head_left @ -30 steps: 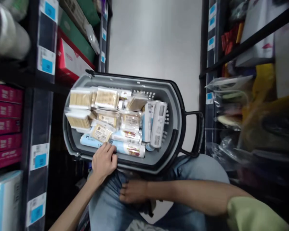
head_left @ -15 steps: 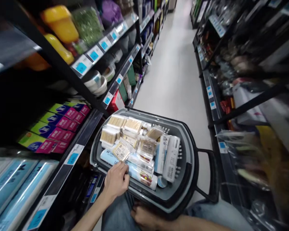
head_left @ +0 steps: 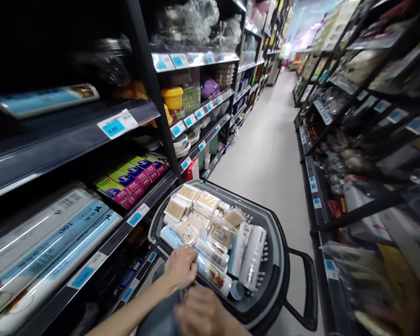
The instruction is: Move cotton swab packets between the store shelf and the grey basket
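A grey shopping basket [head_left: 275,280] with a black rim and handle stands in front of me in the aisle. My left hand [head_left: 181,267] has its fingers curled over the near-left rim. Close beside it, my right hand [head_left: 203,310] is smeared by motion; its fingers cannot be made out. Inside the basket lie clear packs of toothpicks or cotton swabs [head_left: 207,204] and a flat pack with a printed label [head_left: 188,232]. A blue-and-white roll [head_left: 213,274] is nearest my left hand, with long boxes [head_left: 252,259] to the right.
To the left, a black shelf holds blue-and-white rolls [head_left: 66,242], pink-and-green boxes [head_left: 129,179] and a yellow container [head_left: 173,98]. On the right stands a shelf with bagged goods [head_left: 364,289]. The pale aisle floor [head_left: 266,144] runs ahead between them.
The view has tilted up, showing more of the aisle and upper shelves. My right hand has come up from below the basket to its near side. My left hand stays on the rim.
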{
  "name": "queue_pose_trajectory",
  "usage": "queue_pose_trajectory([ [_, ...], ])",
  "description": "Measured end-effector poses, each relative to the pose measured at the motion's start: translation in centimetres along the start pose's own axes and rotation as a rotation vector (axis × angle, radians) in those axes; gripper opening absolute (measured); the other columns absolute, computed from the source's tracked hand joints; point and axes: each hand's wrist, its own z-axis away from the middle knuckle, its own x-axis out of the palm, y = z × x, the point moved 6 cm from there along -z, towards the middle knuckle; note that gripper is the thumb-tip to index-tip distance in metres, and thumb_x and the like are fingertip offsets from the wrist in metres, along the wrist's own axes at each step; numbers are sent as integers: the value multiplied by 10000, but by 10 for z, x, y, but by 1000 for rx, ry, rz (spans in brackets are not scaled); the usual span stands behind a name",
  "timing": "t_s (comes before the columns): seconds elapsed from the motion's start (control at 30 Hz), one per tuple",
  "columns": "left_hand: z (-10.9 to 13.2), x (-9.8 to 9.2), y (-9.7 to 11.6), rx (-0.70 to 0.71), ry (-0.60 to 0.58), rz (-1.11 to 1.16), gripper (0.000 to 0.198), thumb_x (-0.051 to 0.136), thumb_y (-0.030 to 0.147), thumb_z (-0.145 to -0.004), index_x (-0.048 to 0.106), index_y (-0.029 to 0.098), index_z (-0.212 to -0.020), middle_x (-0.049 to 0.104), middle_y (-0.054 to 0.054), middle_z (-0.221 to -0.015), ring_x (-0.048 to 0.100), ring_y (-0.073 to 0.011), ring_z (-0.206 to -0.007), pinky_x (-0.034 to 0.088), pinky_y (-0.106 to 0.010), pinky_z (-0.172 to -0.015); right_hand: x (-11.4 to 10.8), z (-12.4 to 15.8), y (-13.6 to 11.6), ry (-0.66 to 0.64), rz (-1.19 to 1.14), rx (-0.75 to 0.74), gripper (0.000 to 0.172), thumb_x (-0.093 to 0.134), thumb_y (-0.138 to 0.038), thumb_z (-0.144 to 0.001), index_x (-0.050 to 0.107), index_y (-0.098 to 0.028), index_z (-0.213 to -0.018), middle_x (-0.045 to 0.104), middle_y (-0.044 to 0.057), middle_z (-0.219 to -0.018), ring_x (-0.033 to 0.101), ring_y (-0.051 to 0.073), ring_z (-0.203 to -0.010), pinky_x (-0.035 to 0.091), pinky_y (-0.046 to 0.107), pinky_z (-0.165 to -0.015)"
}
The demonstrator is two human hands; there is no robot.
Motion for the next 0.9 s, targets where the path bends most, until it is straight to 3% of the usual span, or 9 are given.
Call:
queue_pose_trajectory([
  [0.1, -6, -2, 11, 95, -55, 1, 104, 512, 170, -815, 597, 212, -772, 683, -48, -801, 639, -228, -793, 434, -332, -721, -72, 2, 56, 335, 73, 434, 117, 516, -179, -875, 606, -254, -867, 661, 53, -752, 651, 261, -703, 557, 421, -642],
  [0.2, -36, -30, 23, 201, 26, -40, 141, 492, 231, -901, 632, 216, -902, 684, -60, -879, 636, -232, -861, 444, -334, -747, -97, 11, 99, 400, 70, 684, 161, 448, -178, -934, 593, -234, -978, 662, 95, -913, 658, 289, -871, 577, 483, -768],
  [0.33, -97, -71, 27, 142, 235, -132, 231, 519, 341, -939, 631, 189, -1072, 644, -117, -1086, 588, -295, -1077, 457, -396, -874, -91, 22, 129, 369, 68, 783, 313, 473, -196, -917, 560, -193, -1217, 649, 162, -1176, 618, 329, -1123, 519, 572, -984],
  [0.4, -122, -69, 25, 105, 217, -179, 263, 530, 370, -940, 645, 164, -1055, 623, -141, -1125, 591, -314, -1072, 465, -422, -873, -86, 25, 138, 364, -7, 804, 344, 491, -234, -922, 543, -194, -1259, 649, 162, -1222, 610, 329, -1171, 489, 572, -1032],
  [0.47, -138, -57, 22, 88, 202, -177, 253, 501, 354, -959, 654, 162, -1023, 613, -131, -1118, 613, -289, -1019, 476, -397, -828, -82, 28, 147, 374, -167, 846, 348, 508, -287, -933, 528, -199, -1269, 675, 149, -1203, 643, 313, -1136, 520, 531, -989],
  [0.57, -145, -41, 16, 68, 278, -114, 238, 441, 302, -992, 646, 182, -983, 596, -92, -1086, 628, -227, -947, 472, -335, -765, -75, 31, 161, 430, -420, 943, 431, 574, -370, -910, 489, -203, -1298, 710, 132, -1160, 683, 292, -1066, 567, 437, -838],
  [0.73, -145, -36, 13, 166, 317, -40, 255, 404, 274, -1020, 632, 190, -942, 584, -68, -1071, 617, -189, -916, 470, -308, -777, -60, 35, 183, 694, -716, 1061, 621, 772, -448, -713, 507, -217, -1225, 724, 59, -973, 702, 232, -815, 546, 366, -744],
  [0.9, -144, -36, 19, 347, 261, 37, 225, 462, 312, -1019, 636, 189, -950, 603, -63, -1105, 603, -195, -979, 472, -315, -843, -52, 24, 191, 738, -812, 1050, 493, 780, -399, -700, 559, -214, -1100, 675, -7, -814, 642, 173, -675, 503, 281, -632],
])
